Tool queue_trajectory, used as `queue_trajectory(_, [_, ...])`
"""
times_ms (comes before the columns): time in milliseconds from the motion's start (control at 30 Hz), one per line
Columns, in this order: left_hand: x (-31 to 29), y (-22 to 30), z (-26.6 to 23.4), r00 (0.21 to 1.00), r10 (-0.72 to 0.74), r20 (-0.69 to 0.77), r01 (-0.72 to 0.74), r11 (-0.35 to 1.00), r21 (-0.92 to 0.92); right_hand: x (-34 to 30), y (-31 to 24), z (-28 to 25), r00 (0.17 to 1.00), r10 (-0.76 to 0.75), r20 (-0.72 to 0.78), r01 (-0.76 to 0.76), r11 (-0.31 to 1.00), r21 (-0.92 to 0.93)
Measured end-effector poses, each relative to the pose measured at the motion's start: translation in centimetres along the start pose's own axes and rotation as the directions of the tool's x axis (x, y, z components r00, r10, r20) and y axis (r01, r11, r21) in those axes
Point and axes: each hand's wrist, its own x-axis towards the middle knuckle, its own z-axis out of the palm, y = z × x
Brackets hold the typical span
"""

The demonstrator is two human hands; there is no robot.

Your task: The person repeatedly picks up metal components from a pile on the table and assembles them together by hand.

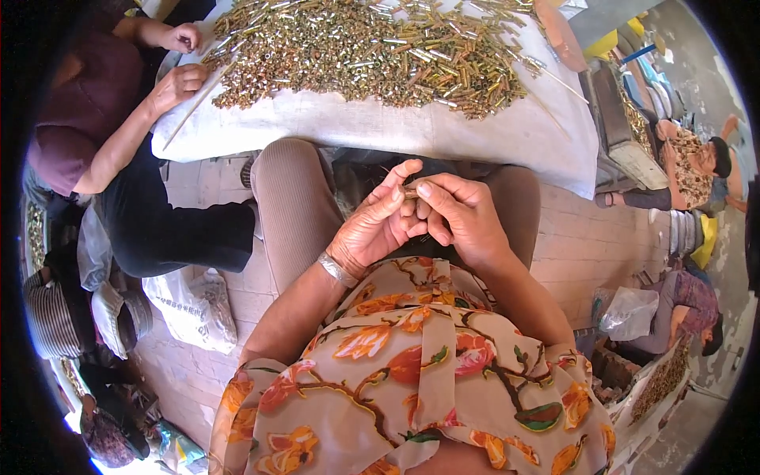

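Over my lap, my left hand [368, 229] and my right hand [465, 212] meet with fingers closed. Between their thumbs and fingertips is a small brass-coloured metal piece [410, 193], gripped from both sides. Fingers cover most of it, so its full shape is hidden. In front of my knees, a heap of small metal parts [356, 59] lies on a white cloth-covered table [356, 127]. The heap mixes short nut-like rings with longer gold and silver rods or tubes. My hands are apart from the table edge.
At the table's left side, a co-worker's hands [178, 85] rest near the heap beside a thin stick [190, 115]. A white plastic bag [194, 309] stands on the tiled floor at left. More people sit at right, near a wooden box [633, 162] and a clear bag [629, 313].
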Motion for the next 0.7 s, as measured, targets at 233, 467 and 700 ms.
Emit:
queue_trajectory(233, [0.3,-0.1,-0.4,0.998,0.026,-0.053,-0.024,0.999,0.024,0.9,1.5,-1.9,0.983,0.095,0.159,-0.139,0.947,0.289])
queue_trajectory(467, [3.2,3.5,-0.9,0.879,0.409,-0.243,-0.006,0.52,0.854,5.3,0.1,-6.0,0.984,0.035,-0.173,-0.022,0.997,0.076])
queue_trajectory(700, [9.4,6.6,-2.0,0.673,0.65,0.353,0.075,-0.535,0.841,13.6,1.4,-8.3,0.76,-0.648,0.045,0.128,0.081,-0.988])
